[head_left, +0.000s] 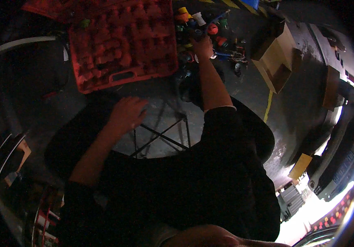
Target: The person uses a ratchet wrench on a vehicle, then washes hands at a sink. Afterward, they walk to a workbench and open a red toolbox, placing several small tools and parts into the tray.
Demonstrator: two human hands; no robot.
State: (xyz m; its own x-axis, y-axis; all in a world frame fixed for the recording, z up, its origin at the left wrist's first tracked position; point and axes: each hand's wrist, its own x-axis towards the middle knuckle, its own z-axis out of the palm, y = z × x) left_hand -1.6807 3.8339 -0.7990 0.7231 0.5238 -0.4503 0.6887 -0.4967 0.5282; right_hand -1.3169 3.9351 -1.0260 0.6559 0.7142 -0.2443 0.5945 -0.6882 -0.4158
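Observation:
My right hand reaches forward into a pile of small fittings and caps on the floor. Its fingers are dim and partly hidden, with a dark round part close to their tips; whether they grip it cannot be made out. Around the hand lie a red round cap, a white cup-shaped piece, a yellow-orange cap and a blue-handled tool. My left hand lies over my left knee with fingers stretched out, holding nothing. Ahead of it lies an open red moulded case with shaped recesses.
Right of the pile stands an open cardboard box. Between my legs shows a crossed dark metal frame. A yellow line runs along the grey floor. Part of a car shows at the far right, beside bright light.

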